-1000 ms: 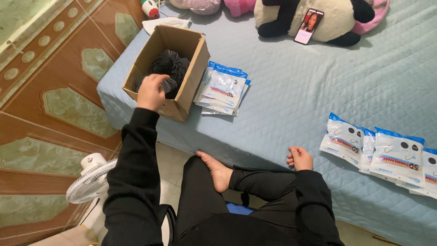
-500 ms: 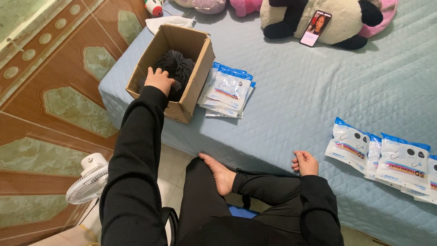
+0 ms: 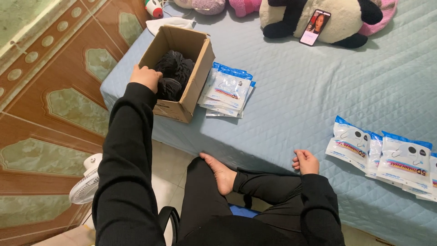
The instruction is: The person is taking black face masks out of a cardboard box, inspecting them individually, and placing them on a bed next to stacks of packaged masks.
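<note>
Open brown cardboard box (image 3: 191, 86) upright at bed corner, flaps up, filled with black masks (image 3: 175, 68) piled loosely inside.

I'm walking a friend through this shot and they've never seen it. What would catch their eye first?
Probably the open cardboard box at the near left corner of the blue quilted bed, full of black items, with the left hand reaching into it. Beside it lies a stack of blue-and-white packets; more packets lie by the right hand resting on the bed edge. A panda plush with a phone propped against it sits at the far side.
</note>
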